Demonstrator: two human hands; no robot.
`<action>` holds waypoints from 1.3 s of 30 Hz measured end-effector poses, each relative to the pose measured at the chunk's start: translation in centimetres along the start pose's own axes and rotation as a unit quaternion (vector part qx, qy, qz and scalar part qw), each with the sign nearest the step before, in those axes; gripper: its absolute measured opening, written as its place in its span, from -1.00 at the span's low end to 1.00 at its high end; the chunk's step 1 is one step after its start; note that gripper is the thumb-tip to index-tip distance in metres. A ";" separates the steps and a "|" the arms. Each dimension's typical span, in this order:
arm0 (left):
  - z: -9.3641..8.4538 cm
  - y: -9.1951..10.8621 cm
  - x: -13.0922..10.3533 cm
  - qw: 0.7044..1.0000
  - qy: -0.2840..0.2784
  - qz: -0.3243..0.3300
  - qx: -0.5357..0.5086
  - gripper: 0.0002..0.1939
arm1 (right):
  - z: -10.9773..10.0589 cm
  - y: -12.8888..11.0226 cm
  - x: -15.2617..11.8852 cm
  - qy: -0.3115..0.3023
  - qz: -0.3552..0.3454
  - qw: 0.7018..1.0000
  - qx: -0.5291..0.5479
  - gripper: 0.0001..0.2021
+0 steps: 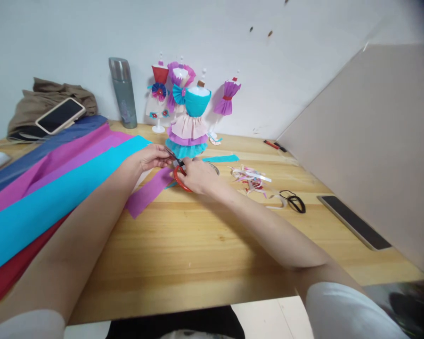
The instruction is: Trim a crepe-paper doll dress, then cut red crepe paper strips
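Observation:
My right hand (200, 175) is closed round the red-handled scissors (178, 179), whose blades point up and left toward my other hand. The fingers of my left hand (155, 158) are pinched together beside the blade tips; what they hold is too small to make out. Just behind both hands stands a small dress form (198, 103) in a turquoise top and a tiered skirt of pale pink, purple and turquoise crepe paper. Below my hands lies a purple paper strip (150, 194), and a turquoise strip (222, 158) lies to the right of the skirt.
Long crepe paper sheets (56, 195) cover the left side. Several dressed forms (227, 99) and a flask (123, 94) stand by the wall. Paper scraps (250, 179), black hair ties (297, 203) and a dark-topped flat device (353, 221) lie right. A phone (61, 116) rests on brown cloth (28, 106).

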State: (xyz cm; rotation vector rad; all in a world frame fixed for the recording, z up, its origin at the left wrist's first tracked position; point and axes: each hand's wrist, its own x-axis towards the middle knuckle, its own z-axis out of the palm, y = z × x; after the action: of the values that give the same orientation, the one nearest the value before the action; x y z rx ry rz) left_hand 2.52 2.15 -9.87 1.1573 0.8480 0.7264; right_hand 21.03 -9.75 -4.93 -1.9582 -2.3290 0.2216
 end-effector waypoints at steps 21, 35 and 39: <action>-0.4 -0.5 0.4 0.999 -0.033 0.007 -0.002 -0.91 | -0.2 0.9 1.5 -0.007 -0.029 0.999 0.034 -0.55; -0.7 -0.7 0.8 0.999 -0.039 0.008 0.014 -0.87 | 0.3 1.9 2.0 0.000 -0.061 0.998 0.009 -0.65; -0.7 -0.8 0.9 0.999 -0.031 -0.002 0.009 -0.93 | 0.1 1.8 1.6 -0.008 -0.045 0.999 0.012 -0.47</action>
State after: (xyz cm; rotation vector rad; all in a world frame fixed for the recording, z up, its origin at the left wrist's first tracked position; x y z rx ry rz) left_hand 2.43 3.02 -10.95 1.1890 0.8052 0.6771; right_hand 22.49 -7.89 -5.39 -1.8434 -2.4058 0.2584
